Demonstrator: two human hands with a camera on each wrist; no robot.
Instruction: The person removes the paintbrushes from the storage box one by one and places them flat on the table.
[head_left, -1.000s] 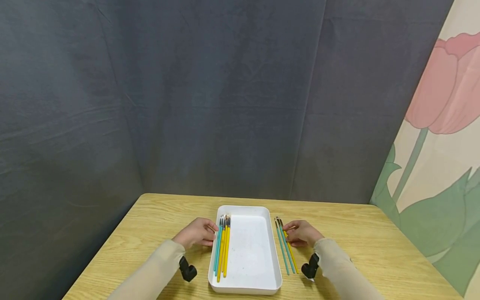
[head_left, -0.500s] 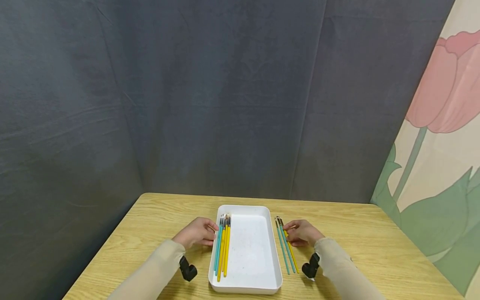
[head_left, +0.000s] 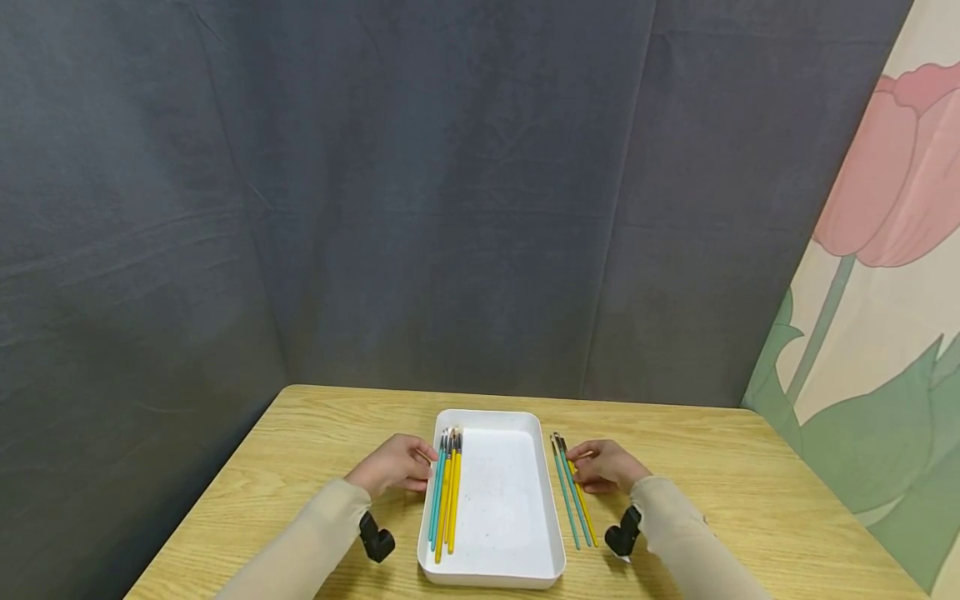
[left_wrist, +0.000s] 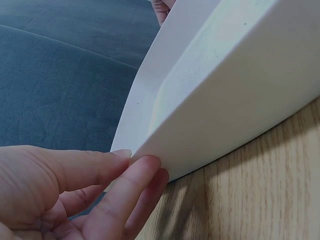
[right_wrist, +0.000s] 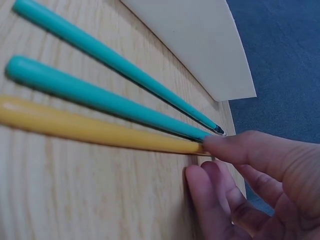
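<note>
A shallow white tray (head_left: 502, 500) lies lengthwise on the table. Along its left side rest several paintbrushes (head_left: 453, 500) with turquoise and yellow handles. My left hand (head_left: 396, 467) pinches the tray's left rim, as the left wrist view shows, with fingertips on the outer wall (left_wrist: 240, 105). Right of the tray lie 2 turquoise paintbrushes (head_left: 566, 492) and a yellow paintbrush (head_left: 585, 508), side by side on the wood. At the yellow one, nearest it, is my right hand (head_left: 603, 467); its fingertips grip that brush near the bristle end, which they hide in the right wrist view.
The pale wooden table (head_left: 352, 417) extends around the tray on all sides. Dark grey cloth (head_left: 450, 208) hangs behind and to the left. A panel with a painted pink tulip (head_left: 870, 175) stands at the right.
</note>
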